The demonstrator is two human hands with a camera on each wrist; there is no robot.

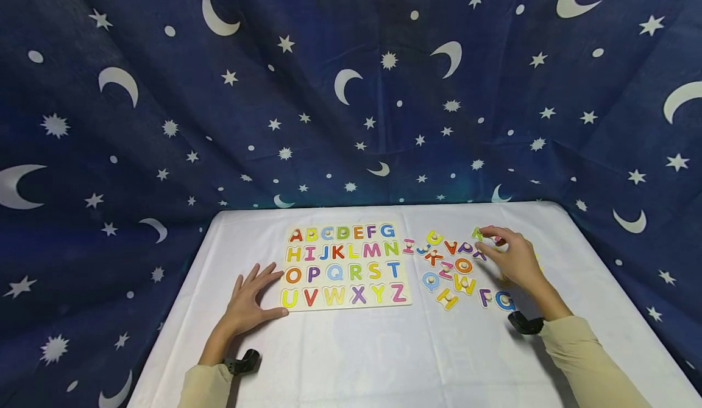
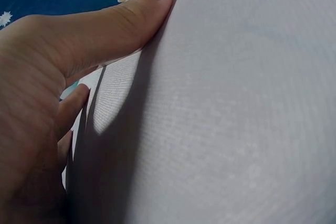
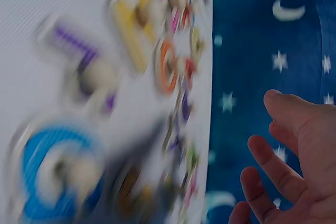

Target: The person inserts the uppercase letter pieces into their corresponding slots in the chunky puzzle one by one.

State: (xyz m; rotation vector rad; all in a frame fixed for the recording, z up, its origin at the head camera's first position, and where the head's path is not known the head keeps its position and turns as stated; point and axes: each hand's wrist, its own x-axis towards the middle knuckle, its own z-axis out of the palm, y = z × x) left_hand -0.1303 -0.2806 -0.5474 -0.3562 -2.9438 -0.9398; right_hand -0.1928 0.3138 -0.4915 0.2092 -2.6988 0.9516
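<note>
A pale wooden alphabet puzzle board lies on the white table. My left hand rests at its left side, fingers spread, thumb against the lower left corner; the left wrist view shows the thumb on the board's edge. Several top-row letters, such as the red A, have knobs. My right hand hovers over the loose letter pieces, thumb and fingers apart with nothing between them, fingertips close by a green letter. Nearer me lie a purple F and a blue G.
Between board and right hand lie several knobbed letters, among them an orange O, a blue Q, a yellow W and a yellow H. A dark blue star-and-moon cloth hangs behind the table.
</note>
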